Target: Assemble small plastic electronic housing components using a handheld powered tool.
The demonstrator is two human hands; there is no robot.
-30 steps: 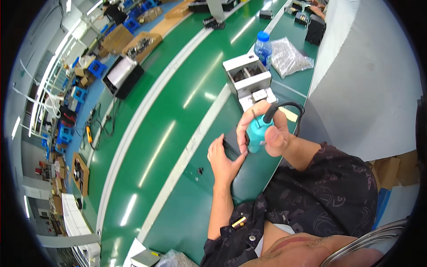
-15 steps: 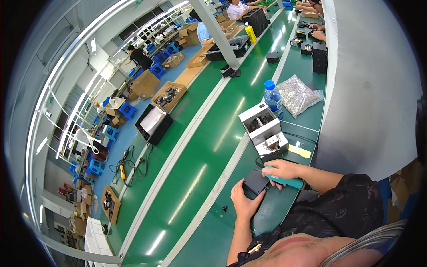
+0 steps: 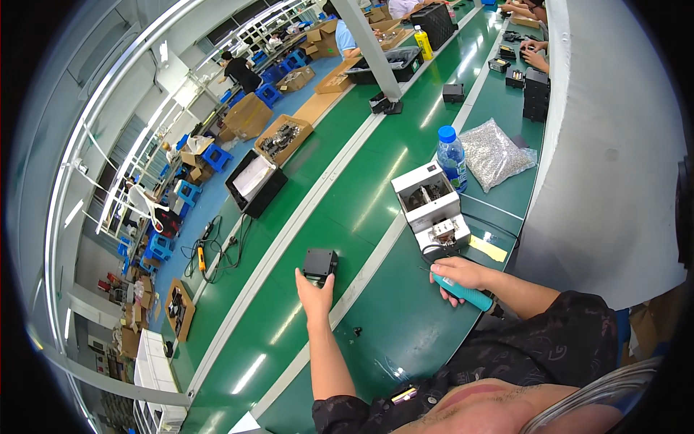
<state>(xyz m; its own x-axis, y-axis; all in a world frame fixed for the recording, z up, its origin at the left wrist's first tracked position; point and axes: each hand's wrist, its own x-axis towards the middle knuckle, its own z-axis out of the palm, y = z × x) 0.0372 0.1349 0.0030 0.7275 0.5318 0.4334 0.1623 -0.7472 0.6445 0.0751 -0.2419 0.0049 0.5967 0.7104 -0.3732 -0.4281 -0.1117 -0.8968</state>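
Observation:
My left hand (image 3: 315, 295) is stretched out over the green belt, its thumb and fingers around the near edge of a black square box (image 3: 319, 262). Whether the box rests on the belt or hangs just above it, I cannot tell. Closed around a teal electric screwdriver (image 3: 466, 291), my right hand (image 3: 458, 275) stays over the near worktop, the tool's thin tip pointing left. Right behind that hand stands a white screw feeder (image 3: 428, 197) with an open top. A few small dark pieces (image 3: 357, 331) lie on the worktop between my arms.
A blue-capped bottle (image 3: 451, 160) and a clear bag of small parts (image 3: 497, 155) stand behind the feeder. Yellow paper (image 3: 489, 249) lies beside it. Across the belt are a black bin (image 3: 254, 185) and an orange-handled tool with cable (image 3: 202, 257). Co-workers' hands (image 3: 535, 56) work farther up the line.
My left hand has carried the black box left and away from the screwdriver, from the worktop to over the belt. My right hand keeps the screwdriver in nearly the same place.

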